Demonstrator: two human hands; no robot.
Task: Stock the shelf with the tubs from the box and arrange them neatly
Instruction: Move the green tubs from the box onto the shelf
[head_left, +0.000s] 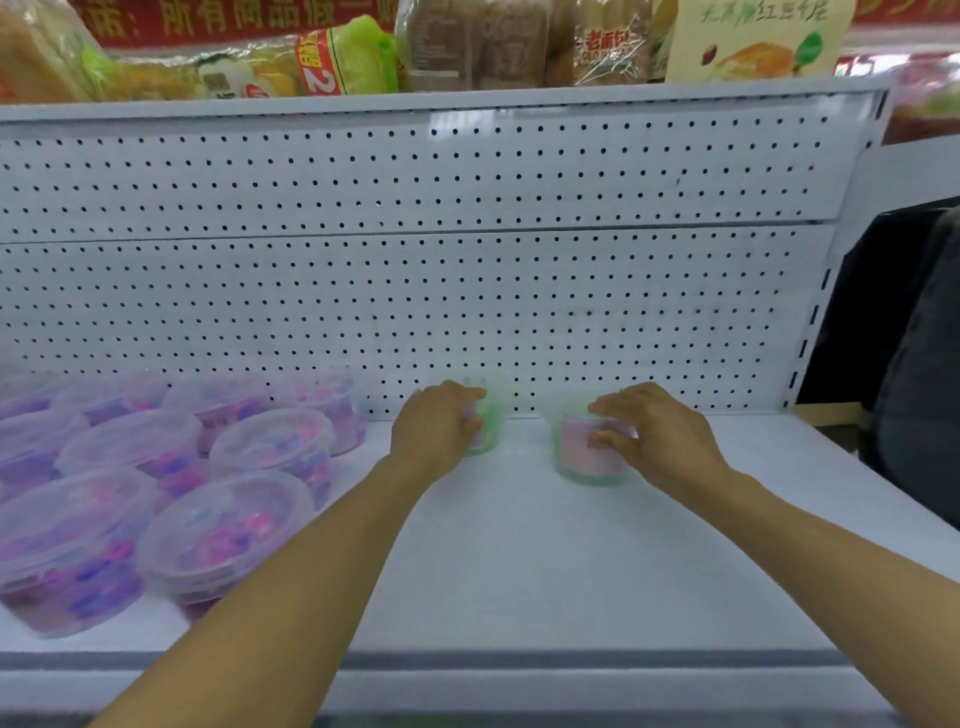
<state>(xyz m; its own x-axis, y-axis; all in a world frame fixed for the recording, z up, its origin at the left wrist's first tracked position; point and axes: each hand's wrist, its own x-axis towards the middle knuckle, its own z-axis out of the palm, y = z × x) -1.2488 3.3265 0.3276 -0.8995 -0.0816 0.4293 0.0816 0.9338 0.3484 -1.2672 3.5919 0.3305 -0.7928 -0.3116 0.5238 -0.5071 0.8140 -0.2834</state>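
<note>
Two green tubs with pink labels stand at the back of the white shelf (519, 561), close to the pegboard. My left hand (436, 431) wraps around the left green tub (488, 423), which it mostly hides. My right hand (654, 431) grips the right green tub (582, 457) from its right side and top. Both tubs are blurred. On the left of the shelf stand several clear lidded tubs of pink and purple contents (223, 530) in rows. The box is not in view.
A white pegboard back wall (467, 291) rises behind the shelf. The upper shelf carries bagged bread and packets (467, 47). A dark object (904, 353) stands past the shelf's right end. The shelf's front lip (519, 670) runs below my forearms.
</note>
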